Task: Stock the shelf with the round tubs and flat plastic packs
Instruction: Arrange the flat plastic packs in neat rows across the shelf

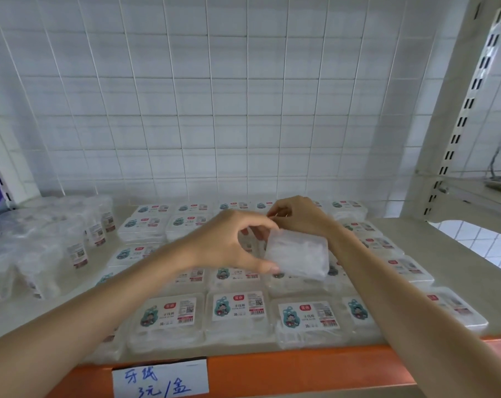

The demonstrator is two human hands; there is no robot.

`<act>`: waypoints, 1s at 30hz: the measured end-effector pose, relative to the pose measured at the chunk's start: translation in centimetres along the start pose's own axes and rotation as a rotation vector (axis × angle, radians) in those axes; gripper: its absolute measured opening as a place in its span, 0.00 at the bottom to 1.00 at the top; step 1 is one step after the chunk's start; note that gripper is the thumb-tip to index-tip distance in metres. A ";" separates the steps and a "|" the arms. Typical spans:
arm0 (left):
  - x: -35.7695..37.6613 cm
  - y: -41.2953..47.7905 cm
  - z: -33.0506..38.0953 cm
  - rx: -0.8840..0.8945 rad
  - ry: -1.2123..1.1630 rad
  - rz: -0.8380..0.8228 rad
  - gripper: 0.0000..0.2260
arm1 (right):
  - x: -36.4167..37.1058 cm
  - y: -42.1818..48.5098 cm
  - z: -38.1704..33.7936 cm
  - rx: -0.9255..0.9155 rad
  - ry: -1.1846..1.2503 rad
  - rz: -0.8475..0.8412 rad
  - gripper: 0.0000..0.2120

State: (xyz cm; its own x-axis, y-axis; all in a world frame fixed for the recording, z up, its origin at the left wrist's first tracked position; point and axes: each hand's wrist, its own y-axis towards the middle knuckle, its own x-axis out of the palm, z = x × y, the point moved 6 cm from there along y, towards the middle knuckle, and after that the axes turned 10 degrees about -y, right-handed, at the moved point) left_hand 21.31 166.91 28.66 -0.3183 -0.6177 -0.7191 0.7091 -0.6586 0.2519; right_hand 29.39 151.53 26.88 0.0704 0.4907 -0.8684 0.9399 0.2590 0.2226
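Above the front packs (237, 308), the left hand (229, 242) pinches a pack (298, 254); the right hand (298, 216) has an unclear grip. If it slips, it could knock them askew.

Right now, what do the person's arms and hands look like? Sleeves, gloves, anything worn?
No sleeve in view: the left forearm and right forearm are uncovered up to the frame edge. No gloves on the left hand or right hand. No ring, watch or wristband shows, and no markings or cables.
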 end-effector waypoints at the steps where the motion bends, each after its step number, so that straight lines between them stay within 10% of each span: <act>1: -0.9 0.0 -0.3 -0.009 -0.014 0.044 0.26 | -0.3 0.1 -0.1 0.010 0.039 0.029 0.02; 8: -5.4 -0.6 -3.9 -0.145 -0.049 0.319 0.27 | -0.8 -0.8 -0.1 0.223 0.688 0.069 0.22; 18: -5.4 -1.2 -6.5 -0.175 -0.209 0.483 0.32 | -0.1 -0.9 -1.9 0.022 0.590 0.052 0.12; 25: -6.7 -2.4 -6.8 -0.178 -0.373 0.786 0.10 | -1.5 -1.2 -2.9 -0.095 0.626 0.246 0.15; 30: -6.3 -2.2 -6.5 -0.232 -0.485 0.658 0.15 | -0.8 -1.1 -3.3 -0.136 0.625 0.198 0.14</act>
State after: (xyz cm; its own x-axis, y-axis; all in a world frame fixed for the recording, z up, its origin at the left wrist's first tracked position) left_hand 25.86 175.00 28.42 0.0072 -0.9947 -0.1021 0.9383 -0.0286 0.3446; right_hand 27.15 153.62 28.79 -0.0079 0.9188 -0.3947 0.8756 0.1970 0.4410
